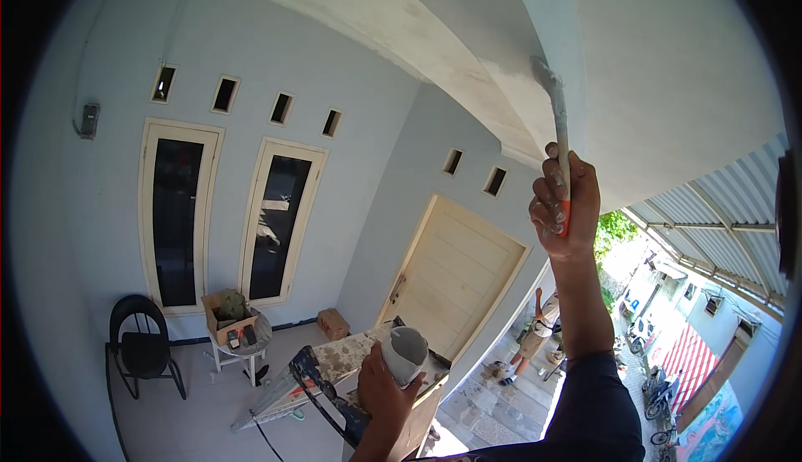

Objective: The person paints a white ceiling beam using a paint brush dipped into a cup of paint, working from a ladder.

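Raised high, my right hand [570, 203] is closed around the handle of a paintbrush [559, 103], whose lower end is orange. The bristle end meets the edge of the ceiling beam [493, 36], beside a strip of light blue-grey paint. Paint smears mark the fingers of this hand. Lower down, my left hand [380, 395] wraps round a paint cup [404, 355] with grey paint coating its inside. Under the cup is a paint-spattered board [338, 357].
A black chair [144, 349] stands by the wall, near a stool [259, 345] bearing a cardboard box [221, 316]. Behind is a cream door [455, 270]. Outside, a person [535, 341] stands on the paving, and motorbikes [660, 391] line the lane.
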{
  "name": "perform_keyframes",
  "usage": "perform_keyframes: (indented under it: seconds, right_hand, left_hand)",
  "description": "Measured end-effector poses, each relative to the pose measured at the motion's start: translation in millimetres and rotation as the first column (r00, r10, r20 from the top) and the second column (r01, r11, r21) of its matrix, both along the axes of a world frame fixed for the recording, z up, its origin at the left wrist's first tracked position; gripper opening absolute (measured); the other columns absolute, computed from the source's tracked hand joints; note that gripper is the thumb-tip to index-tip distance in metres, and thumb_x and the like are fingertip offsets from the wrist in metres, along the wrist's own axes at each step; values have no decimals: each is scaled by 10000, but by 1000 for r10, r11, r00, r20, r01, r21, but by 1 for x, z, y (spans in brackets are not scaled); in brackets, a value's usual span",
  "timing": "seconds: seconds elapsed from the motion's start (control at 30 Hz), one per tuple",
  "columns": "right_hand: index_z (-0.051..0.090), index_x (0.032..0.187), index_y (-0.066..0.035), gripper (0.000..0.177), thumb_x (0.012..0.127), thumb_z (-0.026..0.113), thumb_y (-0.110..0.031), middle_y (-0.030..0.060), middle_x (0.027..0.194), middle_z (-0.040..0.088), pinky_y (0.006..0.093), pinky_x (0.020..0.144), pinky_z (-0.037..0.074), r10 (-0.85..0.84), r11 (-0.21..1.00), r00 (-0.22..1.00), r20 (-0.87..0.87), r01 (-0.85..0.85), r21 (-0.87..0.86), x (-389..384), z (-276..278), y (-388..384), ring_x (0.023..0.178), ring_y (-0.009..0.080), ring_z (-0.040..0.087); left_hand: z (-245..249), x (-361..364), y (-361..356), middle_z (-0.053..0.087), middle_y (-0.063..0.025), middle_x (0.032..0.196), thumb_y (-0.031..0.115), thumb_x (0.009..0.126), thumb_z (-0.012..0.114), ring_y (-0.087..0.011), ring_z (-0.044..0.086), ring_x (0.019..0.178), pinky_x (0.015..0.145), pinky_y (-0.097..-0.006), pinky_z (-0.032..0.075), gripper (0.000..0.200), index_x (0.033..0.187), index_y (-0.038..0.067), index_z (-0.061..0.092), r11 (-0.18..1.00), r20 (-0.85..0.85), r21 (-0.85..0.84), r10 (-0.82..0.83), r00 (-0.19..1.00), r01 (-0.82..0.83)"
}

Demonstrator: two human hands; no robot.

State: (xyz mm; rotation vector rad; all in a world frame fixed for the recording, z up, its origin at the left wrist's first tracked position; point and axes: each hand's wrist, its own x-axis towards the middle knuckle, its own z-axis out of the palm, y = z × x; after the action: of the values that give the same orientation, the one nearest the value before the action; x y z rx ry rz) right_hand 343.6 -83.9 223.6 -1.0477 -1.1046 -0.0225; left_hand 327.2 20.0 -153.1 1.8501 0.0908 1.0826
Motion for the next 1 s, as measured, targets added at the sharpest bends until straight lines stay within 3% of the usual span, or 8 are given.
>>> perform_keyframes:
  seconds: [0.13, 0.47, 0.67, 0.83, 1.0]
  right_hand:
    - [518, 1086, -71, 267, 1071, 387, -303, -3, 640, 454, 194, 305, 329, -9, 1000, 1000, -12, 9, 7, 5, -22, 7, 412, 78, 382]
    - [534, 1069, -71, 251, 1056, 437, -301, -15, 642, 448, 195, 303, 312, -54, 998, 989, -135, 48, -46, 46, -15, 1, 421, 68, 369]
    - [538, 1065, -55, 246, 1058, 433, -277, -18, 644, 444, 188, 300, 306, -72, 993, 981, -178, 54, -102, 24, -2, -9, 416, 68, 351]
    - [522, 1103, -45, 276, 1073, 388, -285, -2, 639, 471, 192, 284, 321, -31, 1000, 1000, 0, 31, 6, 4, 5, -29, 395, 73, 388]
    - [504, 1089, -65, 258, 1064, 403, -301, -5, 633, 462, 197, 286, 322, -23, 998, 1000, -19, 24, 53, 2, -31, -15, 393, 81, 389]
  left_hand:
    - [-2, 2, -1, 580, -229, 1198, 370, 566, 955, -418, 605, 1078, 919, -496, 503, 1085, 1420, 15, 389, 1000, -7, 19, 3, 1000, -3]
    - [-3, 2, 0, 577, -236, 1203, 380, 566, 953, -428, 596, 1090, 941, -493, 494, 1103, 1430, -1, 385, 1000, -11, 7, -24, 1000, 24]
    - [-1, 1, 1, 576, -238, 1223, 377, 565, 953, -427, 590, 1116, 955, -497, 488, 1108, 1436, -5, 384, 999, -25, 17, -30, 999, 30]
    - [-6, 5, 1, 571, -238, 1238, 378, 561, 954, -428, 583, 1129, 969, -497, 481, 1125, 1445, -8, 375, 999, 11, 33, -36, 999, 36]
    - [0, 1, 0, 536, -224, 1272, 323, 566, 964, -402, 564, 1172, 993, -480, 475, 1092, 1425, -12, 379, 998, -44, 21, -58, 997, 59]
